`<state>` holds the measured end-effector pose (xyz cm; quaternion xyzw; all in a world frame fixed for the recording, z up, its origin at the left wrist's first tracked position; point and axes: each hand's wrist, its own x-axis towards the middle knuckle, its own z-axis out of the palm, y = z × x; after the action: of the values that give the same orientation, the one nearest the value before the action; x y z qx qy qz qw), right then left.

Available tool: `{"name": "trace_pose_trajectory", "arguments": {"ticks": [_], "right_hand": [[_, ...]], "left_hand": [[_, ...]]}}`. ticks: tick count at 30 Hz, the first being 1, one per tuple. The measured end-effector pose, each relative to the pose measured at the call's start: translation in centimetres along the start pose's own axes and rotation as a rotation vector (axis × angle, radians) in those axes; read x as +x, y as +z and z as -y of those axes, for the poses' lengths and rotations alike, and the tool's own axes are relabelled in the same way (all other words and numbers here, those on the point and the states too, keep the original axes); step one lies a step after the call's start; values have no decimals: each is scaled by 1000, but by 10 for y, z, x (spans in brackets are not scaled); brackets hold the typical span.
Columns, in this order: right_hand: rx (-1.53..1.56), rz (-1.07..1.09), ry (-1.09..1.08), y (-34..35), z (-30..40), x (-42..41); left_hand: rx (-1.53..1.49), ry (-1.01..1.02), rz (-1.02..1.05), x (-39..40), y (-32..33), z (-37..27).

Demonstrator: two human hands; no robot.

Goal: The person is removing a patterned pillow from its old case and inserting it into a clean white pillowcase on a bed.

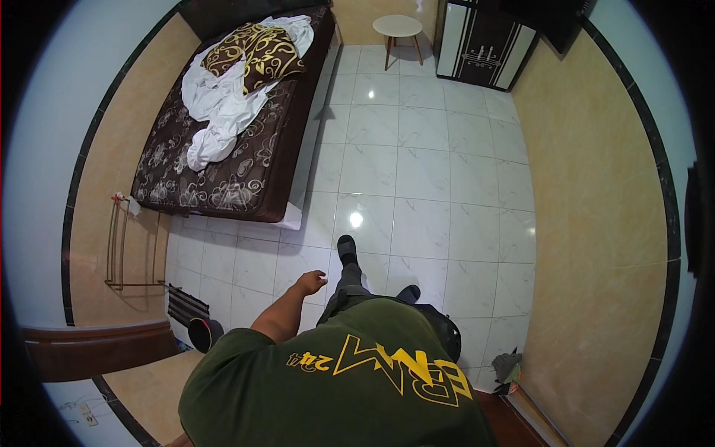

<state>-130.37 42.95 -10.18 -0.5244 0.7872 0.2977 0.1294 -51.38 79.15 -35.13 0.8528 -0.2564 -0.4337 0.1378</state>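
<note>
My left hand [310, 283] hangs in the air beside my left leg, fingers loosely curled, with nothing visible in it. My right hand is out of view. Ahead on the left is a bed with a dark brown floral mattress [167, 139]. A crumpled white sheet [215, 100] lies across it, and on the sheet rest brown pillows with yellow swirls [273, 58]. The bed's near corner is the closest furniture to my left hand, but they stand apart. I wear a dark green shirt [268, 391] that bears yellow writing, and dark slippers [347, 246].
White tiled floor [424, 173] runs ahead. A round-topped stool [397, 25] and a black-and-white cabinet [483, 47] stand at the far end. A metal rack [114, 246] and a dark round container [205, 334] are at left; a grey cloth bundle [506, 367] lies by the right wall.
</note>
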Motion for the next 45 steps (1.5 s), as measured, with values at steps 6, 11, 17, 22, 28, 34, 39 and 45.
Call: {"name": "trace_pose_trajectory", "arguments": {"ticks": [6, 11, 17, 22, 28, 34, 39, 45], "right_hand": [[185, 39, -28, 48, -9, -3], [317, 47, -76, 65, -1, 3], [434, 60, -169, 67, 17, 16], [551, 96, -242, 85, 34, 14], [696, 132, -347, 98, 63, 12], [821, 176, -454, 109, 82, 12], [907, 195, -531, 121, 79, 32], [1022, 221, -634, 127, 105, 48]], "left_hand": [[30, 52, 28, 24, -14, -39], [94, 53, 55, 31, -8, -50], [153, 49, 97, 30, 4, -45], [163, -7, 147, 22, 3, -35], [324, 10, 131, 27, -10, -39], [276, 96, 70, 41, -13, -70], [219, 115, 82, 38, -12, -94], [170, 96, 57, 36, -15, -71]]}}
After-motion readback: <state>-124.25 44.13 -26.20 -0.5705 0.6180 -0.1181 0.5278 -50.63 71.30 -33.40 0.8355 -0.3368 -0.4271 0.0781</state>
